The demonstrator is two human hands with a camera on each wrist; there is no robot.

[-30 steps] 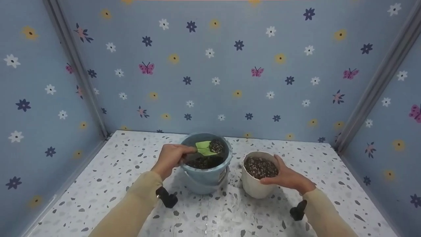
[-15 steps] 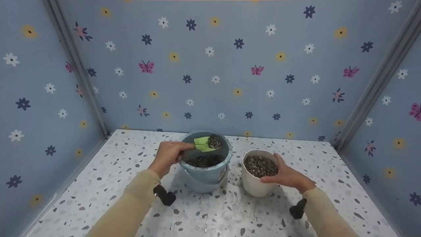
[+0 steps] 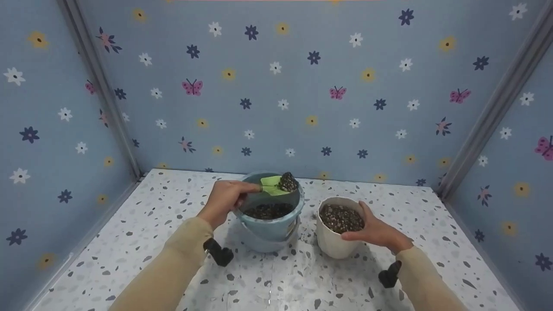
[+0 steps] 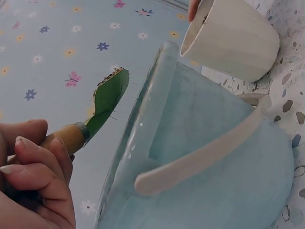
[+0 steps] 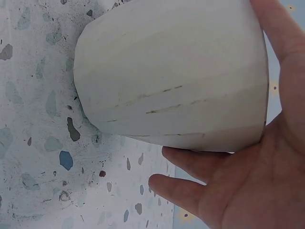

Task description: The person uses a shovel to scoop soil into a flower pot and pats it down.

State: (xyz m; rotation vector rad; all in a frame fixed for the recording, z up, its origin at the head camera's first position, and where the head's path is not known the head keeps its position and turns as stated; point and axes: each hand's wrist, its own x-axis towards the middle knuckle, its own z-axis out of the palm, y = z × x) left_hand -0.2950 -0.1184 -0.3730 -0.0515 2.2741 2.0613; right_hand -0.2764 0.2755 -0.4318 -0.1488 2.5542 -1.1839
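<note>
My left hand (image 3: 224, 198) grips the wooden handle (image 4: 69, 137) of a small garden trowel with a green blade (image 3: 270, 186). A heap of dark, speckled soil (image 3: 288, 182) lies on the blade, which is over the open top of a light blue bucket (image 3: 270, 231). More soil (image 3: 268, 211) shows inside that bucket. To its right stands a white flowerpot (image 3: 335, 244), filled with soil (image 3: 342, 218) almost to the rim. My right hand (image 3: 379, 233) holds this pot by its right side, thumb at the front of the rim.
Both containers stand on a speckled white tabletop (image 3: 142, 242). Blue floral panels (image 3: 298, 86) rise behind and on both sides, joined by grey corner posts. The bucket's pale handle (image 4: 200, 160) hangs down its side.
My left hand has raised the soil-laden trowel higher out of the bucket and shifted it slightly right. My right hand stays at the flowerpot.
</note>
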